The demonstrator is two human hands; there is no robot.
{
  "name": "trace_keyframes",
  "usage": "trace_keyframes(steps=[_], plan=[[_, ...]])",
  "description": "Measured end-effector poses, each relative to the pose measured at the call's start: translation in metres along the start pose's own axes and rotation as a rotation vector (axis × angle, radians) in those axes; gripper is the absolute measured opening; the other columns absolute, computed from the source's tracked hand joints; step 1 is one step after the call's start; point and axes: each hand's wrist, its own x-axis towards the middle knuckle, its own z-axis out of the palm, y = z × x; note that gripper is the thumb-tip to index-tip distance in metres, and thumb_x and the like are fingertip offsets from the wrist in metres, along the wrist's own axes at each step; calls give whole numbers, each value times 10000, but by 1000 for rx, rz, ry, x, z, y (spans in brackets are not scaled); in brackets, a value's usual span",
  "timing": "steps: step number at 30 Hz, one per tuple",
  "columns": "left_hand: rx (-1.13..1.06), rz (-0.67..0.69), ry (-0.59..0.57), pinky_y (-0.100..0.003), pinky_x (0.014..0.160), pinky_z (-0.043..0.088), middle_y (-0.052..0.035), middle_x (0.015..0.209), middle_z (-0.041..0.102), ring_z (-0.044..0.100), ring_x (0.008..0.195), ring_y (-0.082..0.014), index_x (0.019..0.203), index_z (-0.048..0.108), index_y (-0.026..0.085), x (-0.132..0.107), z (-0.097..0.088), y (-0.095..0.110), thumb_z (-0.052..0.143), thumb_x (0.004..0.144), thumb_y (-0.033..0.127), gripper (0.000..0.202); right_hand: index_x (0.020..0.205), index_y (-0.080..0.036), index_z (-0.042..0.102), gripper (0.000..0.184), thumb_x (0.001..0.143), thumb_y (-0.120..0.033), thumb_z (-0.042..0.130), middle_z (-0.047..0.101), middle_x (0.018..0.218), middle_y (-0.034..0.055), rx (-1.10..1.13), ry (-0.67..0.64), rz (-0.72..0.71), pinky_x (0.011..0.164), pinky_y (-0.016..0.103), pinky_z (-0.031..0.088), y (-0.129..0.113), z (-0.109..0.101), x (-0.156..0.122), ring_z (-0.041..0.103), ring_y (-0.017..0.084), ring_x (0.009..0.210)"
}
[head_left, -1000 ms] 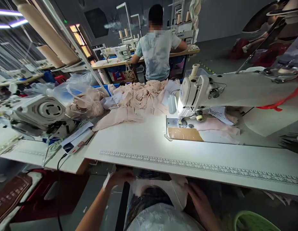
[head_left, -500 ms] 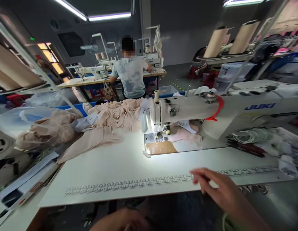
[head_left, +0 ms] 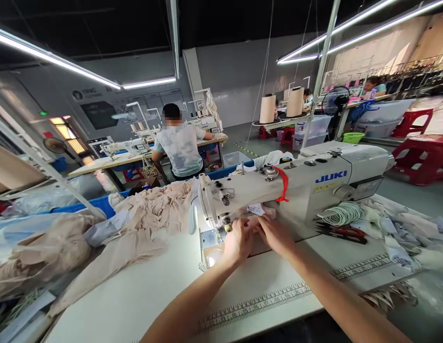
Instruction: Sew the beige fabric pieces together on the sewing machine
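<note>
A white sewing machine (head_left: 239, 188) with a red strip tied on its arm stands on the worktable. My left hand (head_left: 238, 240) is just right of the needle area, its fingers curled together on a pale pink fabric piece (head_left: 269, 212). Close against it, my right hand (head_left: 275, 234) reaches under the machine arm, fingers pinched on the same fabric. Most of the fabric is hidden behind my hands. A white printed piece (head_left: 255, 208) lies beside it under the arm. The metal needle plate (head_left: 208, 239) shows left of my left hand.
A heap of pale pink fabric (head_left: 160, 209) lies on the left. Red-handled thread snips (head_left: 345, 232), a coil of pale cord (head_left: 341, 213) and fabric scraps (head_left: 400, 228) lie on the right. A ruler strip (head_left: 257, 305) runs along the front edge. Another person (head_left: 178, 147) sits ahead.
Both hands have moved forward from the table's front edge to the fabric under the machine arm and closed on it. The view has tilted up and turned right.
</note>
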Motion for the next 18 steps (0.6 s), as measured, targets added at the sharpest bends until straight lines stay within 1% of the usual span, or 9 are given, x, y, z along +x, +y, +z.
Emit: trace_keyframes(steps=[2, 4, 6, 8, 10, 14, 18], plan=[[52, -51, 67, -445, 899, 562, -173, 1218, 666, 666, 1076, -309, 1180, 614, 182, 11, 8, -1, 604, 876, 157, 305, 914, -191, 657, 202, 969, -203, 463, 695, 925, 83, -3, 2, -17, 553, 287, 366, 3, -1, -2, 615, 174, 667], [71, -62, 99, -467, 961, 540, -164, 1204, 667, 639, 1136, -327, 1148, 627, 184, 17, 12, 0, 610, 901, 179, 247, 919, -190, 653, 219, 984, -211, 445, 696, 933, 86, 4, 7, -31, 547, 286, 367, 7, -3, -2, 621, 178, 678], [65, -35, 97, -479, 1011, 514, -152, 1171, 673, 614, 1169, -330, 1083, 649, 188, 20, 12, 0, 600, 951, 239, 150, 936, -189, 652, 253, 1005, -221, 410, 696, 947, 86, 17, 15, -43, 550, 282, 379, 10, -5, -2, 629, 180, 702], [50, 0, 82, -473, 1046, 492, -148, 1171, 675, 583, 1214, -328, 1032, 662, 193, 21, 11, 1, 606, 976, 288, 124, 948, -192, 651, 267, 1012, -229, 395, 695, 966, 86, 35, 29, -55, 554, 277, 392, 12, -6, -2, 636, 184, 736], [50, 1, 71, -464, 1070, 476, -152, 1205, 668, 566, 1244, -323, 1044, 662, 191, 21, 11, 0, 643, 955, 265, 117, 953, -199, 653, 248, 1000, -235, 412, 692, 1003, 86, 45, 36, -55, 543, 273, 390, 12, -6, -3, 635, 186, 755], [71, -63, 77, -475, 1060, 482, -164, 1203, 658, 603, 1201, -332, 1101, 645, 181, 21, 10, -6, 652, 902, 177, 198, 963, -211, 664, 226, 980, -257, 443, 685, 1054, 89, -6, -19, 22, 494, 271, 334, 12, -1, -3, 609, 177, 715], [38, -74, 40, -458, 1013, 500, -164, 1176, 655, 631, 1144, -335, 1046, 653, 179, 19, 9, -11, 579, 926, 164, 142, 921, -201, 659, 229, 977, -259, 444, 691, 1028, 95, -35, -45, 21, 490, 275, 310, 11, -1, -2, 613, 181, 715]])
